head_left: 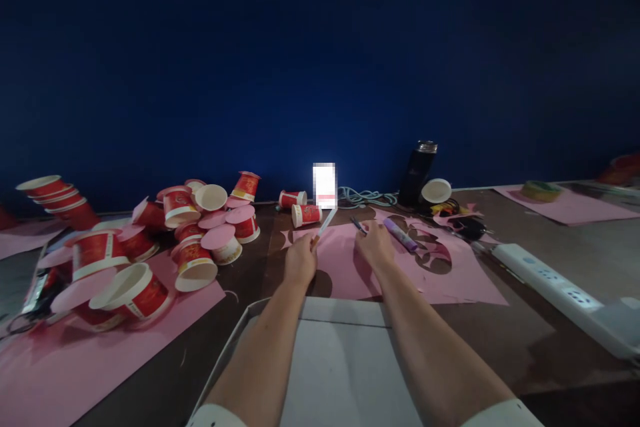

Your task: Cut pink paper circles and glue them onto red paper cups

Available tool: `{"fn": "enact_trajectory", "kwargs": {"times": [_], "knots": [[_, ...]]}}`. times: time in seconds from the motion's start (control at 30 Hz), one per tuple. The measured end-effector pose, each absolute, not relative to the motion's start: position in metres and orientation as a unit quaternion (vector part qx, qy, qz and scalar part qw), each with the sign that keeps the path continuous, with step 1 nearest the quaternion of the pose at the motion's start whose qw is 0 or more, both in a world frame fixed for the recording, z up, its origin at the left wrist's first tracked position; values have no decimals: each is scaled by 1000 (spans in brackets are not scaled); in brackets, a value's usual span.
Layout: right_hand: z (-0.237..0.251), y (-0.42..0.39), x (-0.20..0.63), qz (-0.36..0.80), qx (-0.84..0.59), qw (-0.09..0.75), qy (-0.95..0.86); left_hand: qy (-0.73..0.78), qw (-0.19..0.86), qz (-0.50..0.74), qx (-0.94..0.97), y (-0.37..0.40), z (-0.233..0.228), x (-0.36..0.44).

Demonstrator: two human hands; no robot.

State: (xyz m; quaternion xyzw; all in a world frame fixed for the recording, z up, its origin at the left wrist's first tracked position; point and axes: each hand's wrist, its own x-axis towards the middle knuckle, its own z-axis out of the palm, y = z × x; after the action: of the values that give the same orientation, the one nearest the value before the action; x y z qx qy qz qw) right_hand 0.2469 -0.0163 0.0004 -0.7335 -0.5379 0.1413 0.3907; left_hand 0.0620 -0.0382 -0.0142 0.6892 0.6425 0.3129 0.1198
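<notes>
My left hand (300, 260) is closed around a slim white stick (327, 220) with an orange-brown lower part, which points up and away. My right hand (375, 245) is closed on a slim dark tool (357, 225); its tip shows past the fingers, and the rest is hidden. Both hands are over a pink paper sheet (350, 280) with round holes cut in it. Just right of my right hand lies a purple patterned tube (400, 235). Two red paper cups (306, 215) lie on their sides beyond my left hand.
Many red-and-white paper cups (193, 263), several with pink paper discs, crowd the left. A white box (345, 360) sits under my forearms. Rightward are a dark flask (419, 170), cables, and a power strip (545, 280). A blurred bright screen (325, 183) stands against the blue partition (250, 80).
</notes>
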Motion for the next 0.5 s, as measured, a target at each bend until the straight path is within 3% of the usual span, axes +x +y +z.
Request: {"fn": "enact_trajectory", "kwargs": {"times": [0.2,0.5], "knots": [[6,-22,248,47,-784,181,-592,616,90,360,694,-35,-12,59],[11,-18,257,77,-778,171,-599,689,3,144,710,-44,-9,54]]}}
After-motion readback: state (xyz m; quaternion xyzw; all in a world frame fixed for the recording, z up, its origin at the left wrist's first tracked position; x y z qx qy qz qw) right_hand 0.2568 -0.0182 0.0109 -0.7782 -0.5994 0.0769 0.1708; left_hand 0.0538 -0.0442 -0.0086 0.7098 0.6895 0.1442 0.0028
